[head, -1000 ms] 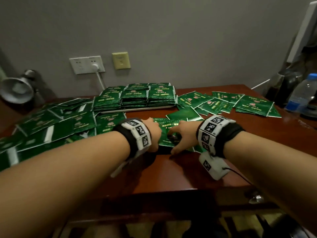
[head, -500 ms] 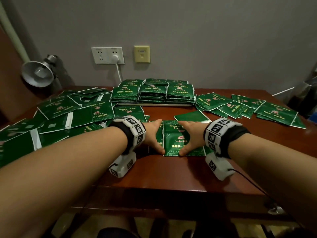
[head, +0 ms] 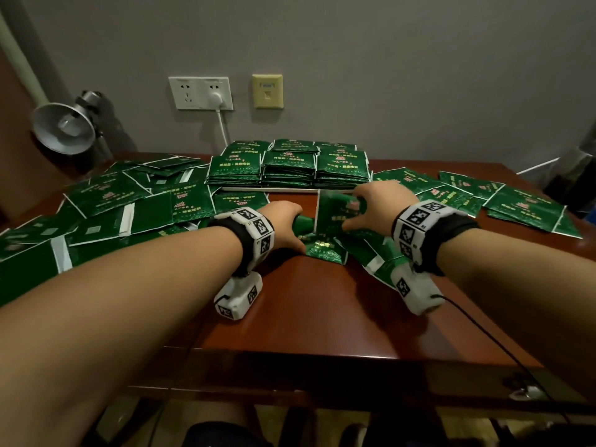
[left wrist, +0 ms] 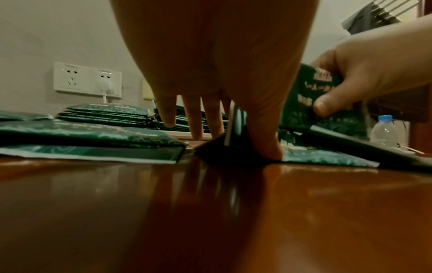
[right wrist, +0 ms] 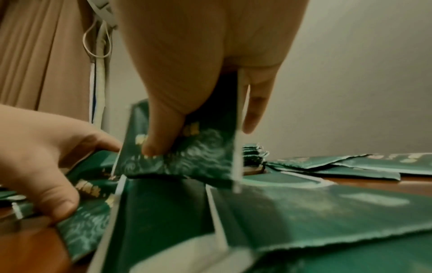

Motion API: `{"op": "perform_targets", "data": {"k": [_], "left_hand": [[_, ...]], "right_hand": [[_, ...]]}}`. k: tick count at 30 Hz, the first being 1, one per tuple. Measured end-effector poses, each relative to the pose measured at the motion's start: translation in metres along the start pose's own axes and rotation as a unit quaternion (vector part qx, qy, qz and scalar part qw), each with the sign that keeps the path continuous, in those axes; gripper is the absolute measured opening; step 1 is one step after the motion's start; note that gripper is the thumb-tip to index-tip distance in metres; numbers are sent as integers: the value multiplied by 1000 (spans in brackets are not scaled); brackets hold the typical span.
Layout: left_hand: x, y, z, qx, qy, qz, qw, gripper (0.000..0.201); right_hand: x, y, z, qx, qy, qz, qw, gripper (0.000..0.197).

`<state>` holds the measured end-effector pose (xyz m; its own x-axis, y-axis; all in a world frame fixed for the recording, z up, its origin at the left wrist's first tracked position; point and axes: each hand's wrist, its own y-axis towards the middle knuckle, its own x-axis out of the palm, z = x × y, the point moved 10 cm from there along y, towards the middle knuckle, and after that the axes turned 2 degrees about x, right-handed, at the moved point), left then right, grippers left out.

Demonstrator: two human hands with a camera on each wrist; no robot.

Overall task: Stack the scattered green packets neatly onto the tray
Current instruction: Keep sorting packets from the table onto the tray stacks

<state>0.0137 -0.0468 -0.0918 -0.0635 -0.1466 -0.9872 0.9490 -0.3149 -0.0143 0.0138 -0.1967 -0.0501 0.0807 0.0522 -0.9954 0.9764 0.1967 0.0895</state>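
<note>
Several stacks of green packets [head: 287, 166] stand on a white tray [head: 283, 189] at the back middle of the table. Loose green packets lie scattered to the left [head: 135, 204] and to the right [head: 516, 204]. My right hand [head: 354, 211] pinches one packet [head: 335, 209] between thumb and fingers and holds it upright just in front of the tray; the right wrist view shows that packet [right wrist: 187, 157] above a small pile. My left hand [head: 298, 233] grips packets of that pile [head: 322, 250] on the table, its thumb [left wrist: 264, 147] pressing down.
A metal lamp [head: 64, 127] stands at the back left, below a wall socket [head: 201, 92] with a plugged-in cord. A water bottle [left wrist: 385, 131] and dark objects [head: 577, 175] sit at the far right. Bare wood [head: 306, 317] stretches to the table's front edge.
Both hands lay flat against a small pile half a second ago. Now my right hand has raised one packet upright toward the tray, and my left hand grips the pile's left side.
</note>
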Motion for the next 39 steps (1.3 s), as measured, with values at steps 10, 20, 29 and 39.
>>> {"op": "perform_targets", "data": {"k": [10, 20, 29, 39], "left_hand": [[-36, -36, -80, -221, -402, 82, 885, 63], [-10, -56, -110, -235, 38, -47, 970, 103], [11, -26, -70, -82, 73, -45, 993, 84], [7, -26, -58, -37, 46, -71, 996, 119]], "right_hand": [[-32, 1, -7, -20, 122, 44, 991, 65], [50, -11, -48, -23, -45, -176, 983, 98], [62, -14, -64, -42, -53, -193, 979, 75], [51, -10, -69, -80, -39, -144, 986, 97]]}}
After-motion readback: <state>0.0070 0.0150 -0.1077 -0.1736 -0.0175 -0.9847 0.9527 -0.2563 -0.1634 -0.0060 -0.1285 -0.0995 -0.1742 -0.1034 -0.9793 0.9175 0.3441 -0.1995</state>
